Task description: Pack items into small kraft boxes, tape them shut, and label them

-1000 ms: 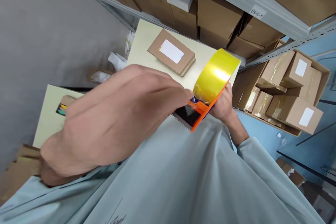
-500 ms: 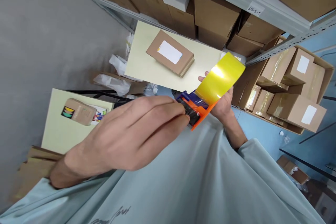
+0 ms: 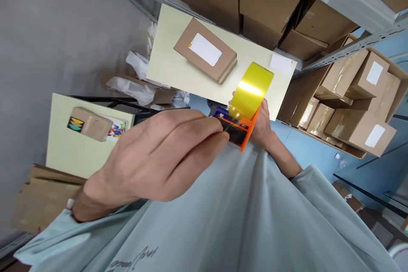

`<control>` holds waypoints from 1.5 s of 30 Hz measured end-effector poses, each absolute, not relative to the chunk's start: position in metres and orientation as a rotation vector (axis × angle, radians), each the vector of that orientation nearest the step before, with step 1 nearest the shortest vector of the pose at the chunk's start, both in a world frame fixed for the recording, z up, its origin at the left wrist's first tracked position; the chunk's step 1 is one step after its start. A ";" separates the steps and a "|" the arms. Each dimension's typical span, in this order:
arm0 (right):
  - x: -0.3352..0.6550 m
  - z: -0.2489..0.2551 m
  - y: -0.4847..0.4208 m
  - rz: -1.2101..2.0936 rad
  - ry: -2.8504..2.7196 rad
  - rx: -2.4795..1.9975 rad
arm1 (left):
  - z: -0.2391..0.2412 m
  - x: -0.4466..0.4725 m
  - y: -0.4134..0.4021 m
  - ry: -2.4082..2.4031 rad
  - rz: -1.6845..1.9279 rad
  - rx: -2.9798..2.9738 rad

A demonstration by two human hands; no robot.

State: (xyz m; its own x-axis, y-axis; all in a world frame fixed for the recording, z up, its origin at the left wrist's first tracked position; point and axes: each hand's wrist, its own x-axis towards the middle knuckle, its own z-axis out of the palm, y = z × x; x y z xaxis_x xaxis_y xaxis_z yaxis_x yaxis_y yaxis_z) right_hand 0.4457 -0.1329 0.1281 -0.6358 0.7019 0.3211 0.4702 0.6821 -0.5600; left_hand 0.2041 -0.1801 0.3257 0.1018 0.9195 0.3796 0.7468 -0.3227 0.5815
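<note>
One dispenser (image 3: 250, 131): I see it held up in front of the shirt (image 3: 223, 204).
Tape (image 3: 251, 87): a yellow roll, seated in the dispenser.
Left hand (image 3: 159, 157): grip pinched together at the toothed end; I can't tell on what.
Right hand (image 3: 263, 123): grip closed on the dispenser, partly hidden.
Box (image 3: 205, 51): on the desk (image 3: 164, 59).

- Fairly bright, even light, seemingly from overhead.
- White glare crosses the tape (image 3: 251, 87), just off centre toward two o'clock.
- Shade dulls the boxes (image 3: 270, 2) at one o'clock.
- Wide-angle distortion slants the shelf (image 3: 360, 2) at two and stretches the shirt (image 3: 236, 221) at six.
- Detail turns dim and soft around four o'clock.
</note>
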 end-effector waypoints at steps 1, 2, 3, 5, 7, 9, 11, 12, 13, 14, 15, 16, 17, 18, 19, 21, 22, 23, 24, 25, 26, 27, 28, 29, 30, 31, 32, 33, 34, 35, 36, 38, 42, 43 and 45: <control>0.445 0.127 -0.132 0.591 -2.375 -0.865 | 0.325 0.202 -0.182 1.580 0.970 2.330; 0.444 0.125 -0.131 0.600 -2.385 -0.833 | 0.322 0.200 -0.183 1.513 0.895 2.504; 0.443 0.124 -0.130 0.615 -2.400 -0.809 | 0.318 0.197 -0.185 1.484 0.825 2.623; 0.445 0.120 -0.127 0.661 -2.430 -0.806 | 0.307 0.189 -0.187 1.556 0.755 2.636; 0.450 0.115 -0.123 0.719 -2.461 -0.862 | 0.293 0.179 -0.190 1.656 0.801 2.511; 0.459 0.111 -0.117 0.767 -2.495 -0.948 | 0.274 0.167 -0.190 1.733 0.954 2.358; 0.469 0.105 -0.109 0.785 -2.553 -1.043 | 0.248 0.155 -0.188 1.805 1.098 2.183; 0.474 0.100 -0.105 0.781 -2.597 -1.090 | 0.231 0.149 -0.185 1.826 1.140 2.081; 0.477 0.095 -0.101 0.771 -2.650 -1.134 | 0.210 0.145 -0.182 1.836 1.164 1.965; 0.480 0.089 -0.097 0.759 -2.712 -1.175 | 0.186 0.141 -0.178 1.836 1.174 1.826; 0.481 0.082 -0.092 0.746 -2.777 -1.211 | 0.160 0.139 -0.173 1.829 1.185 1.687; 0.480 0.073 -0.088 0.734 -2.844 -1.245 | 0.130 0.139 -0.168 1.827 1.214 1.535; 0.479 0.063 -0.084 0.721 -2.909 -1.278 | 0.099 0.140 -0.164 1.836 1.229 1.349; 0.476 0.053 -0.079 0.704 -2.970 -1.310 | 0.068 0.141 -0.160 1.834 1.247 1.159; 0.471 0.042 -0.075 0.684 -3.026 -1.342 | 0.036 0.144 -0.156 1.829 1.286 0.999; 0.460 0.019 -0.068 0.627 -3.129 -1.396 | -0.023 0.151 -0.150 1.836 1.354 0.770; 0.452 0.009 -0.065 0.590 -3.174 -1.426 | -0.049 0.154 -0.147 1.845 1.375 0.690; 0.445 -0.001 -0.062 0.548 -3.215 -1.458 | -0.071 0.158 -0.144 1.856 1.397 0.614; 0.437 -0.011 -0.060 0.500 -3.250 -1.495 | -0.091 0.161 -0.141 1.863 1.421 0.548; 0.430 -0.020 -0.058 0.448 -3.280 -1.531 | -0.106 0.164 -0.137 1.866 1.449 0.493; 0.424 -0.027 -0.057 0.395 -3.304 -1.558 | -0.118 0.166 -0.133 1.865 1.476 0.449; 0.418 -0.034 -0.056 0.343 -3.324 -1.570 | -0.128 0.167 -0.129 1.860 1.501 0.418; 0.414 -0.040 -0.055 0.294 -3.339 -1.568 | -0.134 0.168 -0.125 1.855 1.521 0.398; 0.411 -0.046 -0.054 0.249 -3.347 -1.557 | -0.140 0.169 -0.121 1.852 1.537 0.386; 0.409 -0.050 -0.054 0.207 -3.348 -1.543 | -0.144 0.169 -0.117 1.855 1.549 0.378; 0.408 -0.054 -0.055 0.170 -3.342 -1.529 | -0.147 0.170 -0.113 1.864 1.558 0.373; 0.407 -0.057 -0.055 0.135 -3.329 -1.520 | -0.150 0.170 -0.109 1.883 1.572 0.369; 0.407 -0.061 -0.056 0.103 -3.311 -1.518 | -0.152 0.171 -0.105 1.904 1.593 0.365; 0.407 -0.064 -0.056 0.077 -3.292 -1.520 | -0.154 0.172 -0.102 1.920 1.618 0.361; 0.407 -0.067 -0.057 0.057 -3.273 -1.525 | -0.155 0.172 -0.098 1.928 1.642 0.357; 0.407 -0.070 -0.057 0.042 -3.256 -1.534 | -0.157 0.173 -0.095 1.928 1.662 0.351; 0.406 -0.075 -0.058 0.027 -3.236 -1.566 | -0.158 0.175 -0.090 1.916 1.689 0.344; 0.400 -0.080 -0.057 0.005 -3.244 -1.647 | -0.163 0.175 -0.079 1.922 1.700 0.368; 0.399 -0.080 -0.057 -0.008 -3.246 -1.662 | -0.166 0.175 -0.076 1.918 1.698 0.367; 0.396 -0.080 -0.057 -0.044 -3.247 -1.673 | -0.174 0.175 -0.071 1.901 1.697 0.351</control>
State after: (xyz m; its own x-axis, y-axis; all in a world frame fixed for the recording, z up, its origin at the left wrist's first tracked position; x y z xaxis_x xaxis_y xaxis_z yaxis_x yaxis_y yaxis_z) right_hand 0.3962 -0.0575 -0.0795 -0.4795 0.7682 -0.4243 0.7564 0.6069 0.2441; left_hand 0.1747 -0.0715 -0.1743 -0.8083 0.5410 -0.2322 -0.1695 0.1637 0.9718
